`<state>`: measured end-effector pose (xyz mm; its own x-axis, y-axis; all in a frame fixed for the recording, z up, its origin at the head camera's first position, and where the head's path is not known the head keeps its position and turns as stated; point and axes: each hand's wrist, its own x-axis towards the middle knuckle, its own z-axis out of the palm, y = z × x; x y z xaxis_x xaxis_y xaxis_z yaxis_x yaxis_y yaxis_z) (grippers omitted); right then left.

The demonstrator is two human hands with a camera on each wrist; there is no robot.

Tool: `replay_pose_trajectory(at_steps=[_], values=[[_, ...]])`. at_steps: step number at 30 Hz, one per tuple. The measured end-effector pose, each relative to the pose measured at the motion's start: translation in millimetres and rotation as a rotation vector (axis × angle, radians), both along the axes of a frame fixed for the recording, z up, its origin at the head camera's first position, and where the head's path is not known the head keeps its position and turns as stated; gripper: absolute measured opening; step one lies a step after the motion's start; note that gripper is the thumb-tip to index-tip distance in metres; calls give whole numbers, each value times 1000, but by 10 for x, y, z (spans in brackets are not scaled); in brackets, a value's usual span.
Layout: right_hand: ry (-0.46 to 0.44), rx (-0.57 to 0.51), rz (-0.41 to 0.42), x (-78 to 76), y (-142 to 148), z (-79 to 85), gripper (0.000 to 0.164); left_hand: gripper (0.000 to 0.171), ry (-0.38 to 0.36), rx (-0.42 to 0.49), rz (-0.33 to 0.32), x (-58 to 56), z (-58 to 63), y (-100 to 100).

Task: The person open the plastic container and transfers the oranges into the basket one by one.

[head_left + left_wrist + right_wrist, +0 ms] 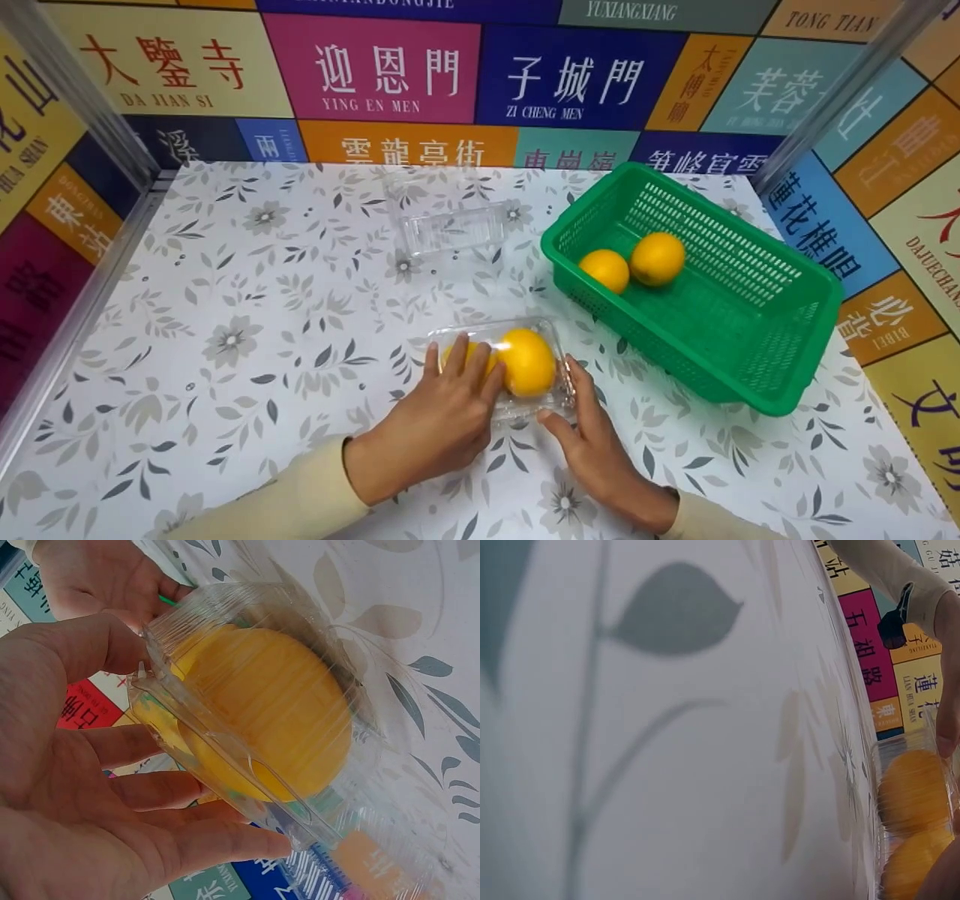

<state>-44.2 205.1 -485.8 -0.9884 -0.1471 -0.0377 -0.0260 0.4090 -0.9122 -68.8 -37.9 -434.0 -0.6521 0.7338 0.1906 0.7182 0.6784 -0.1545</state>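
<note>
A clear plastic clamshell box (491, 328) with two oranges (528, 362) inside lies on the table in front of me. My left hand (442, 412) rests on its lid, fingers spread and nearly straight over the left orange. In the left wrist view, the left thumb is at the edge of the box, where lid and base meet around an orange (262, 705). My right hand (600, 450) holds the box's right end, fingers along that side and thumb at the near corner. At the edge of the right wrist view, both oranges (913, 791) show through the plastic.
A green plastic basket (694, 367) stands to the right, with two more oranges (658, 259) at its left end. Another clear plastic box (454, 229) sits open farther back. Panels with printed characters (375, 71) wall in the flower-patterned table (300, 300).
</note>
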Motion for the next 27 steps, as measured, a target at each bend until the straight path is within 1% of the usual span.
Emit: replay_pose_trajectory(at_steps=[5,9,12,18,24,27], values=[[-24,-13,-9,-20,38,0,58,64,-32,6,-3,-16,20,1],[-37,-33,-5,-29,71,-5,51,65,-62,-4,-7,-30,51,-7],[-45,-35,4,-30,82,-4,52,65,-82,0,-9,-36,67,-19],[-45,-31,0,-29,91,2,51,63,-91,33,-21,-61,74,-28],[-69,-24,-6,-26,93,2,53,57,-137,-4,-25,-110,158,-9],[-75,-19,-12,-29,90,-3,57,51,-150,-3,-38,-133,202,-10]])
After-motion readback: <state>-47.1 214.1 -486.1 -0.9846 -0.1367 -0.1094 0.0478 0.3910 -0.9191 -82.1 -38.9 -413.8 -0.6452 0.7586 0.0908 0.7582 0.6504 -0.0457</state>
